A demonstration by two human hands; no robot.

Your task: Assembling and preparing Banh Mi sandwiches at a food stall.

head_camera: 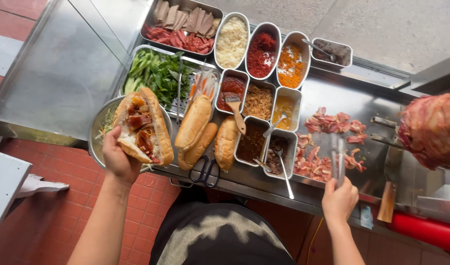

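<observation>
My left hand (119,159) holds a split bread roll (142,125) filled with sliced meat and sauce, raised over a round metal bowl (98,128) of shredded vegetables. My right hand (339,198) grips metal tongs (338,159) that point into a heap of shaved meat pieces (328,142) on the steel counter. A large spit of layered meat (431,128) stands at the right.
Three plain rolls (200,133) lie on the counter by black scissors (205,172). Steel tubs hold sauces, shredded toppings and sliced cold cuts (183,27). A tray of cucumber and herbs (158,73) sits at the back left. Red tile floor lies below.
</observation>
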